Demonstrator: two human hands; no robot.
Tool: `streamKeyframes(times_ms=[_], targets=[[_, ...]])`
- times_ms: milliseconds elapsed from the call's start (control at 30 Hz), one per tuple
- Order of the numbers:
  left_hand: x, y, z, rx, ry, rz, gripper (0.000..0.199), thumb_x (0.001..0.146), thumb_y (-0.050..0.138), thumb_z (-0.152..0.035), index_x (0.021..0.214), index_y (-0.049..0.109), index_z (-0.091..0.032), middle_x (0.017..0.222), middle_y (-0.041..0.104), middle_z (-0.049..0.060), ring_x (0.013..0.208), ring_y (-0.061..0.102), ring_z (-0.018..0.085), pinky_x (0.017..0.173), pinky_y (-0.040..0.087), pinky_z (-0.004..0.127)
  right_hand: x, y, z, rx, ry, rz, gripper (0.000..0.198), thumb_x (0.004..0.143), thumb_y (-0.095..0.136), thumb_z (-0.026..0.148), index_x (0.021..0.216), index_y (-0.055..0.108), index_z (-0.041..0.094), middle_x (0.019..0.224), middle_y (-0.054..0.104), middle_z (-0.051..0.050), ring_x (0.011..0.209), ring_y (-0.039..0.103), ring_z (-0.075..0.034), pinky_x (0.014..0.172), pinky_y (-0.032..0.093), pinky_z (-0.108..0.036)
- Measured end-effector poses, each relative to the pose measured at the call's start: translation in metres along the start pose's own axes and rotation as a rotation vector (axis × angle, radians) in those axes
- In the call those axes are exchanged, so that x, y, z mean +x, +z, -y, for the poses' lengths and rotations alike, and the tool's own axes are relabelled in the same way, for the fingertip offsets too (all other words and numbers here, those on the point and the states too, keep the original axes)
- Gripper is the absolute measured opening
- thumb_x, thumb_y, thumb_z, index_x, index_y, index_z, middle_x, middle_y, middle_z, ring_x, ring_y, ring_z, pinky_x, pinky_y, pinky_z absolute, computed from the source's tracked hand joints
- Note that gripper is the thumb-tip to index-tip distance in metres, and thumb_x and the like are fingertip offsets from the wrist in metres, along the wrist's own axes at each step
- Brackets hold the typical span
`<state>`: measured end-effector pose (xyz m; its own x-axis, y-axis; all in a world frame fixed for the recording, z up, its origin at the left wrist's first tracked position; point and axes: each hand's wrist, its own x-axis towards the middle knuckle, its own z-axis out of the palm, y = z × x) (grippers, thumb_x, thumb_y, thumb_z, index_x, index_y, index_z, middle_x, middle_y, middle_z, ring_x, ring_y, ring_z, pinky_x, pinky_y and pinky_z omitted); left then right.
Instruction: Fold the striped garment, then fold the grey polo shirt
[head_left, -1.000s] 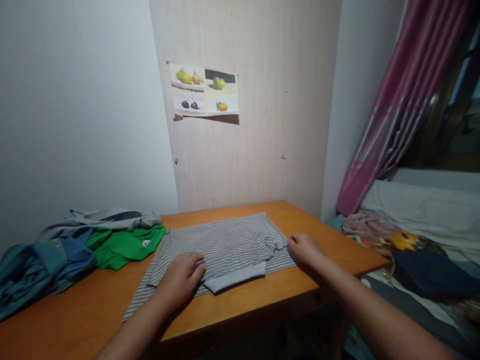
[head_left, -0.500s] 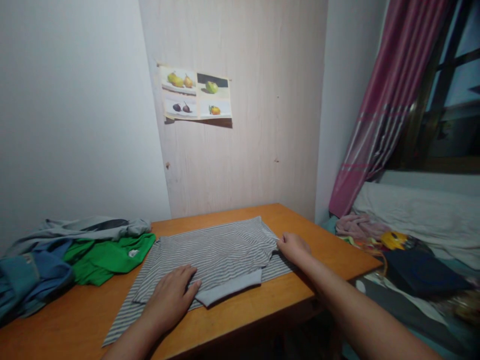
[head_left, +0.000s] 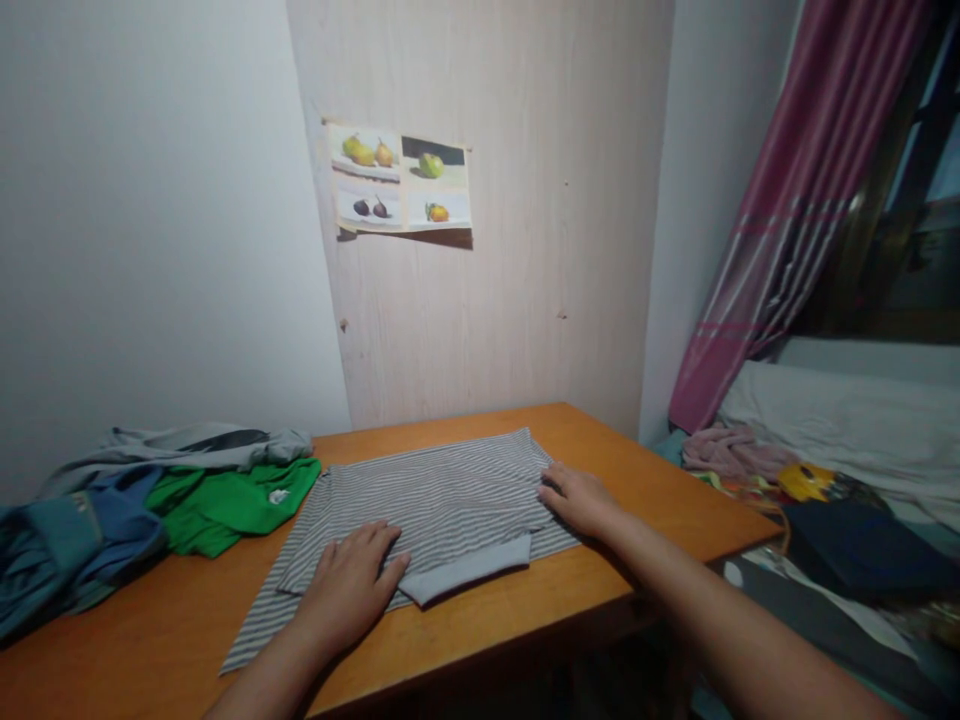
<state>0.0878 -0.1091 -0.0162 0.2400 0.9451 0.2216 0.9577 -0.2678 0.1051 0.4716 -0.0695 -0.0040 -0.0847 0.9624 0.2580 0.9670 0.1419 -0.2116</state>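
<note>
A grey-and-white striped shirt (head_left: 442, 500) lies folded over on itself on the wooden table (head_left: 637, 480). Its plain light-grey collar (head_left: 472, 570) faces the near edge. My left hand (head_left: 352, 580) rests flat on the shirt's near left part, just beside the collar, fingers apart. At the right side of the shirt, my right hand (head_left: 581, 497) lies with its fingers loosely spread on the fabric, gripping nothing. Part of the lower striped layer sticks out at the near left corner and under the collar.
To the left, a green garment (head_left: 232, 505), a blue garment (head_left: 112, 540) and a grey garment (head_left: 195, 447) lie heaped on the table. A picture of fruit (head_left: 401, 185) hangs on the wall. Right of the table are a pink curtain (head_left: 780, 200) and piled cloths (head_left: 742, 455).
My right hand has let go of the pinched right edge of the shirt and now lies on it with fingers spread. The left hand stays in place. The view has shifted slightly.
</note>
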Motion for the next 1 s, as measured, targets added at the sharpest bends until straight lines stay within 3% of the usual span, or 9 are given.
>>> streamKeyframes(times_ms=[100, 167, 267, 433, 600, 800, 1000], targets=[[-0.001, 0.000, 0.000, 0.006, -0.009, 0.029, 0.053, 0.097, 0.039, -0.049, 0.141, 0.056, -0.024, 0.153, 0.049, 0.011, 0.145, 0.039, 0.032, 0.116, 0.028, 0.054, 0.005, 0.010, 0.000, -0.015, 0.044, 0.130, 0.060, 0.099, 0.038, 0.055, 0.144, 0.052, 0.019, 0.157, 0.042, -0.015, 0.148, 0.031, -0.033, 0.115, 0.022, -0.063], [-0.002, -0.003, 0.000, -0.011, -0.014, 0.055, 0.053, 0.097, 0.039, -0.049, 0.142, 0.054, -0.023, 0.154, 0.048, 0.011, 0.145, 0.037, 0.032, 0.117, 0.027, 0.054, 0.007, 0.013, 0.001, -0.025, 0.107, 0.099, 0.061, 0.099, 0.036, 0.055, 0.146, 0.050, 0.019, 0.159, 0.038, -0.015, 0.150, 0.026, -0.034, 0.114, 0.014, -0.069], [0.001, -0.012, 0.002, -0.056, 0.012, 0.093, 0.053, 0.095, 0.043, -0.049, 0.139, 0.056, -0.022, 0.150, 0.052, 0.012, 0.140, 0.044, 0.032, 0.113, 0.032, 0.052, 0.010, 0.018, 0.002, -0.018, 0.093, 0.051, 0.061, 0.100, 0.035, 0.055, 0.146, 0.050, 0.019, 0.160, 0.036, -0.015, 0.151, 0.025, -0.032, 0.115, 0.012, -0.070], [0.022, -0.033, 0.004, -0.094, 0.098, 0.109, 0.039, 0.090, 0.050, -0.047, 0.115, 0.068, -0.022, 0.119, 0.069, 0.011, 0.111, 0.063, 0.028, 0.094, 0.047, 0.039, 0.008, 0.033, -0.003, 0.004, 0.060, 0.093, 0.062, 0.100, 0.034, 0.057, 0.148, 0.048, 0.020, 0.159, 0.039, -0.014, 0.149, 0.030, -0.032, 0.115, 0.017, -0.068], [0.047, -0.032, 0.013, -0.069, 0.095, 0.027, 0.030, 0.092, 0.049, -0.041, 0.096, 0.070, -0.020, 0.104, 0.070, 0.011, 0.100, 0.064, 0.025, 0.085, 0.047, 0.034, 0.007, 0.045, -0.012, -0.008, 0.060, 0.029, 0.063, 0.098, 0.035, 0.059, 0.146, 0.052, 0.022, 0.157, 0.042, -0.014, 0.147, 0.033, -0.033, 0.115, 0.023, -0.065], [0.047, -0.007, 0.030, -0.080, 0.090, -0.071, 0.033, 0.095, 0.048, -0.044, 0.112, 0.066, -0.023, 0.118, 0.066, 0.011, 0.112, 0.059, 0.026, 0.096, 0.043, 0.038, 0.012, 0.039, -0.018, -0.040, 0.046, 0.021, 0.059, 0.096, 0.040, 0.059, 0.138, 0.060, 0.024, 0.150, 0.052, -0.013, 0.141, 0.043, -0.036, 0.112, 0.029, -0.065], [0.046, -0.006, 0.027, -0.102, 0.074, -0.016, 0.051, 0.090, 0.050, -0.060, 0.126, 0.062, -0.025, 0.131, 0.061, 0.014, 0.127, 0.053, 0.033, 0.108, 0.036, 0.048, 0.044, 0.019, 0.009, 0.016, -0.066, 0.020, 0.047, 0.093, 0.050, 0.049, 0.127, 0.067, 0.021, 0.128, 0.067, -0.012, 0.120, 0.060, -0.028, 0.102, 0.043, -0.040]])
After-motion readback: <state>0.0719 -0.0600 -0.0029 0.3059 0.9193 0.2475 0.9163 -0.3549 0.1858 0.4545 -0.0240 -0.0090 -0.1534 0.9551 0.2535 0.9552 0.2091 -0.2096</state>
